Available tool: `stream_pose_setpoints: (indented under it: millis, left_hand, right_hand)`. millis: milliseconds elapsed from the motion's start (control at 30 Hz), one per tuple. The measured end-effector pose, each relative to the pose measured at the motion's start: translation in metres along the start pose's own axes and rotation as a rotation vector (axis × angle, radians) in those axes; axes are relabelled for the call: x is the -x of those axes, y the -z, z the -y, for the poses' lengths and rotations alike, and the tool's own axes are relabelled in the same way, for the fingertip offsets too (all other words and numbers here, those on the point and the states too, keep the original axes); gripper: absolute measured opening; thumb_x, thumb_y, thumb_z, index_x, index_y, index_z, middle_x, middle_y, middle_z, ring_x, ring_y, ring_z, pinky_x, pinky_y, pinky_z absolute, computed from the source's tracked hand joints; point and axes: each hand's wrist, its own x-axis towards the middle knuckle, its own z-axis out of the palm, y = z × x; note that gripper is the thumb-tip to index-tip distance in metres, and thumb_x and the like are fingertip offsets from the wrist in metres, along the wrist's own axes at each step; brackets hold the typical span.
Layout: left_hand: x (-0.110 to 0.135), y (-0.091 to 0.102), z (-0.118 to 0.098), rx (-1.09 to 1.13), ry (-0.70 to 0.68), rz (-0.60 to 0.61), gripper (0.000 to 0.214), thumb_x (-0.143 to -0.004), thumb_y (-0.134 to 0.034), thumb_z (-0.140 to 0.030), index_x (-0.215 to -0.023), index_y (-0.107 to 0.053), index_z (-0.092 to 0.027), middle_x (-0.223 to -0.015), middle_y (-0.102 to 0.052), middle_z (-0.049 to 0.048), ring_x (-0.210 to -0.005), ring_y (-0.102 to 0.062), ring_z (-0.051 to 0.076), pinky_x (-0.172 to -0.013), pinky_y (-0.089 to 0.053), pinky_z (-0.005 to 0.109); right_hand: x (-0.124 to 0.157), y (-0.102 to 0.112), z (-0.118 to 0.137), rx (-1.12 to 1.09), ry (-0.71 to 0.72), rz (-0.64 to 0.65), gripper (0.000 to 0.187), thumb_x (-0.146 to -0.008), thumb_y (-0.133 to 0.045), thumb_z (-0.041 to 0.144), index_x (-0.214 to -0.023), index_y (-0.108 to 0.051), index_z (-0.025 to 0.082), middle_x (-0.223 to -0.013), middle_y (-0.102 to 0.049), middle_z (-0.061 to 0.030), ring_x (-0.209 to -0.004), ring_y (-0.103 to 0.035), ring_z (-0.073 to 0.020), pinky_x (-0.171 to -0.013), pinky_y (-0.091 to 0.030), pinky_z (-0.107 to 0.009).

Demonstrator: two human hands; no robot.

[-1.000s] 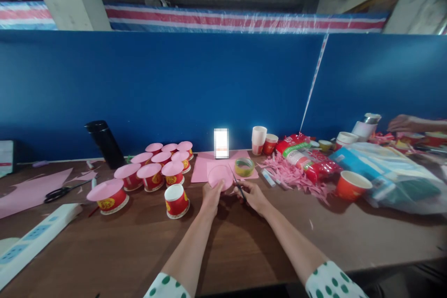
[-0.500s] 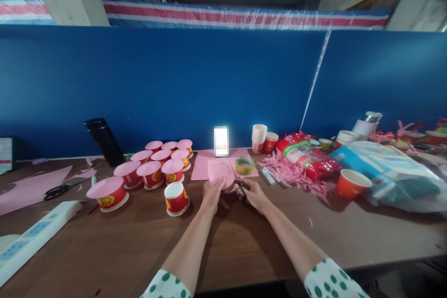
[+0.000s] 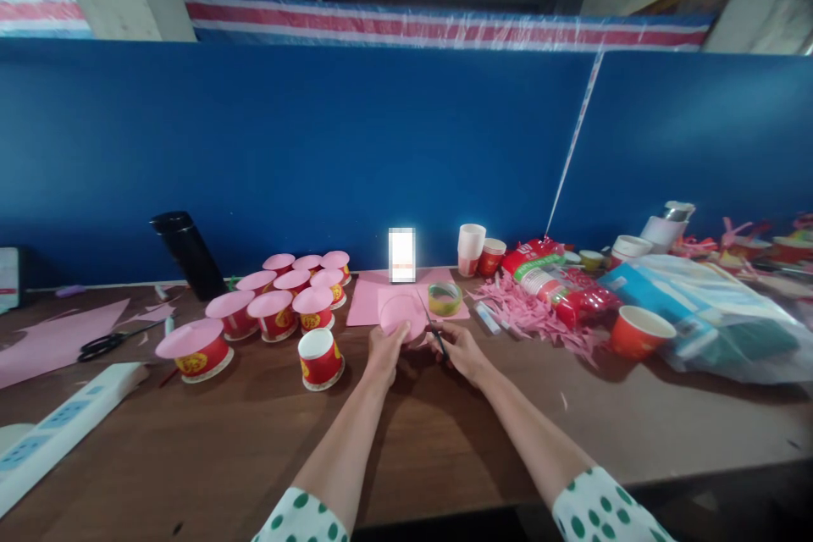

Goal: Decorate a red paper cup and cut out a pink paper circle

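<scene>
Between thumb and fingers, my left hand pinches a piece of pink paper with a round outline on it. My right hand is closed on the dark handles of a pair of scissors, whose blades lie at the paper's right edge. Behind the paper are flat pink sheets and a roll of tape. To the left of my left hand stands a red cup with a pale top. Several red cups topped with pink discs are grouped farther left.
A power strip, another pair of scissors and a black flask are at left. Pink paper strips, a red packet, an orange cup and a plastic bag lie right. A blue partition rises behind.
The scissor blades look opened a little wider at the paper's edge. Both hands keep nearly the same place, and the view has shifted very slightly.
</scene>
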Motion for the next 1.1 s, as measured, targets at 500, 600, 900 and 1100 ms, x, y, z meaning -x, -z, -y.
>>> stream_pose_setpoints:
  millis: [500, 600, 900, 1100]
  left_hand:
    - [-0.0011, 0.0001, -0.0002, -0.015, 0.008, -0.022, 0.035, -0.053, -0.074, -0.034, -0.073, -0.066, -0.007, -0.057, -0.065, 0.0067, -0.046, -0.057, 0.014, -0.043, -0.042, 0.023]
    - [-0.0013, -0.0002, 0.0000, -0.009, 0.006, -0.019, 0.034, -0.053, -0.074, -0.033, -0.073, -0.066, -0.007, -0.058, -0.065, 0.0073, -0.047, -0.058, 0.015, -0.045, -0.044, 0.024]
    - [-0.0015, 0.0007, 0.0006, 0.020, -0.003, -0.017, 0.036, -0.052, -0.075, -0.033, -0.075, -0.067, -0.006, -0.062, -0.067, 0.0087, -0.050, -0.060, 0.016, -0.048, -0.045, 0.024]
    - [-0.0019, -0.0001, 0.0010, 0.033, 0.001, -0.019, 0.039, -0.053, -0.075, -0.033, -0.080, -0.066, -0.006, -0.064, -0.068, 0.0093, -0.054, -0.062, 0.017, -0.050, -0.047, 0.025]
  right_hand:
    - [0.0019, -0.0006, 0.0031, -0.001, -0.030, -0.005, 0.039, -0.064, -0.067, 0.038, -0.094, -0.062, 0.013, -0.053, -0.050, 0.0046, -0.040, -0.044, -0.0056, -0.032, -0.024, -0.014]
    - [0.0021, -0.0011, 0.0031, 0.000, -0.026, -0.014, 0.040, -0.064, -0.068, 0.039, -0.093, -0.062, 0.013, -0.052, -0.050, 0.0046, -0.040, -0.044, -0.0057, -0.032, -0.025, -0.015]
    - [0.0035, -0.0022, 0.0054, -0.007, -0.037, -0.024, 0.040, -0.063, -0.068, 0.040, -0.092, -0.062, 0.012, -0.051, -0.051, 0.0049, -0.039, -0.044, -0.0053, -0.032, -0.024, -0.014]
    - [0.0037, -0.0025, 0.0054, 0.003, -0.035, -0.034, 0.038, -0.063, -0.067, 0.041, -0.090, -0.064, 0.014, -0.052, -0.052, 0.0042, -0.040, -0.044, -0.0061, -0.033, -0.025, -0.015]
